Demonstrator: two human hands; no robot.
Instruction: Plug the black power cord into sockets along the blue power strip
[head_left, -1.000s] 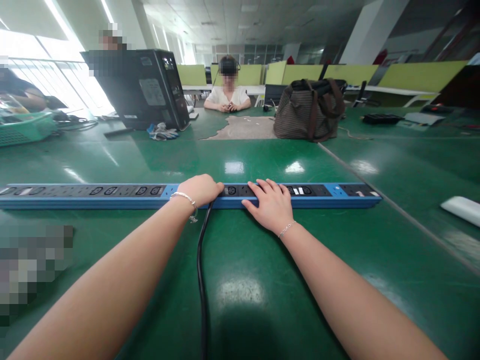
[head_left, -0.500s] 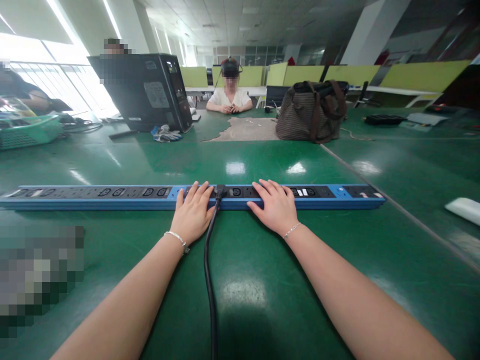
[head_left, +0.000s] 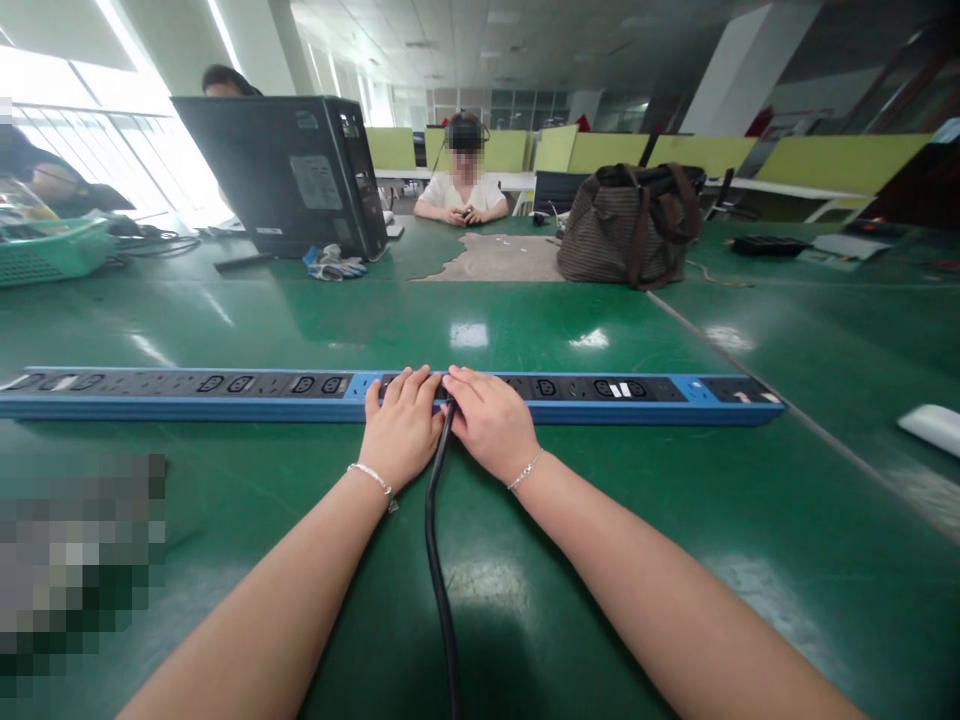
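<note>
A long blue power strip with black sockets lies across the green table in front of me. My left hand holds it near the middle, fingers over the top and thumb by the near side. Right beside it, my right hand is closed around the plug of a black power cord, which sits at a socket. The fingers hide most of the plug, and how deep it sits cannot be seen. From there the cord runs down toward me between my forearms.
Beyond the strip stand a black computer case, a pair of gloves and a brown bag. A green basket is at the far left, a white object at the right. Across the table sits a person; others are at the left.
My right hand has moved left along the strip and closed around the plug, where it lay spread on the sockets before. My left hand stays on the strip.
</note>
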